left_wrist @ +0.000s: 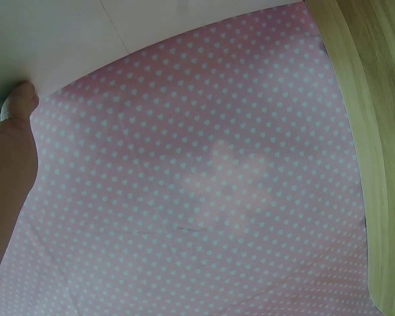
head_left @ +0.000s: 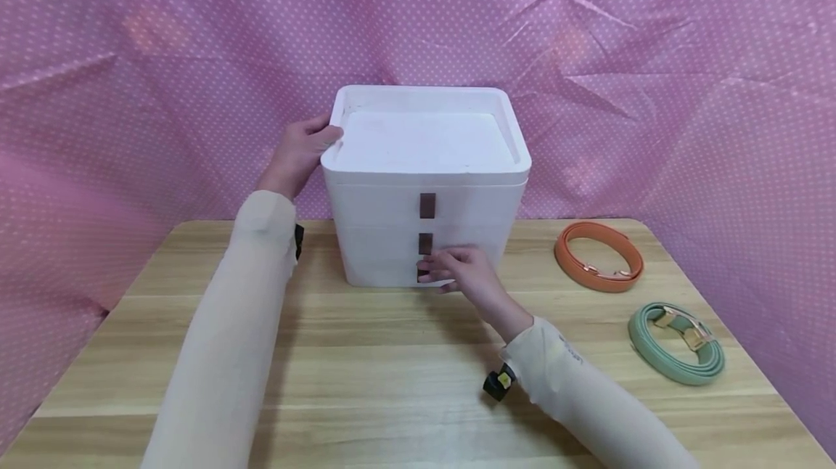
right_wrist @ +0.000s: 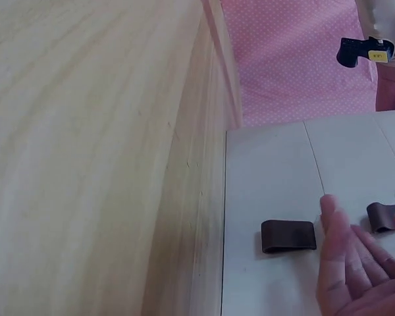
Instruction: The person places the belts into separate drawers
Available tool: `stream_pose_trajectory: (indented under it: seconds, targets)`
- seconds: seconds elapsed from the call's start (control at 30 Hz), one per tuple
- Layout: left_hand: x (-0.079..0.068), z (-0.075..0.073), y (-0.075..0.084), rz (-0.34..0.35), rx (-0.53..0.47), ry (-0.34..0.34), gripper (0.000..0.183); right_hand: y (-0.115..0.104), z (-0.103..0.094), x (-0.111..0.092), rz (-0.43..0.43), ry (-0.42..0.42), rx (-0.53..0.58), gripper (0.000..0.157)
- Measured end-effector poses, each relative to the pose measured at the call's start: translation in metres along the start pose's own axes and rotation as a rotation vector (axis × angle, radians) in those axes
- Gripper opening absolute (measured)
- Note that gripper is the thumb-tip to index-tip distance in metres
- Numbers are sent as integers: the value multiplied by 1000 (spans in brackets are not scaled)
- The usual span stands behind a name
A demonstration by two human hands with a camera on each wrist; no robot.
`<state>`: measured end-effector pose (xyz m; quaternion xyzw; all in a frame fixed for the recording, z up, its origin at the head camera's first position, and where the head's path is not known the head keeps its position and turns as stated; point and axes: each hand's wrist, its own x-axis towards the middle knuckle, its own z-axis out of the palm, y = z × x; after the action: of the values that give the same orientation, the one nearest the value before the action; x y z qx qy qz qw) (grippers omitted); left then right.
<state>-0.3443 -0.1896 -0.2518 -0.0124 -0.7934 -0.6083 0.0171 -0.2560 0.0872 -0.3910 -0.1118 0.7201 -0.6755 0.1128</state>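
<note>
- We could read no word, brand or number with certainty in any of the three views.
- On the right sleeve [head_left: 591, 389], near the wrist, we saw a short line of dark lettering [head_left: 571, 350], slanted and too small to spell out.
- On the black device at the right wrist [head_left: 494, 386] we noticed a yellow label [head_left: 505, 380] whose dark mark we could not make out.
- In the right wrist view, we found another yellow sticker [right_wrist: 378, 56] on the black device at the left wrist [right_wrist: 350, 52]; its tiny dark characters were too blurred for us.
</note>
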Motion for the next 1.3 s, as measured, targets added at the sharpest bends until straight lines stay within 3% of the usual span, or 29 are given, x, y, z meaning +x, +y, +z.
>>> stream_pose_trajectory:
  seconds: [0.2, 0.43, 1.0, 1.3]
  targets:
    - [-1, -2, 1, -3, -3, 2, 59, 0, 4, 1, -24, -37, 32, 31]
    - [-1, -3, 1, 11, -4, 15, 58, 0, 6, 6, -6, -60, 55, 40]
    - [3, 5, 3, 21, -42, -4, 57, -1, 10, 2, -50, -25, 117, 24]
    - [2, -2, -1, 14, -10, 11, 57, -6, 14, -2, -43, -44, 98, 21]
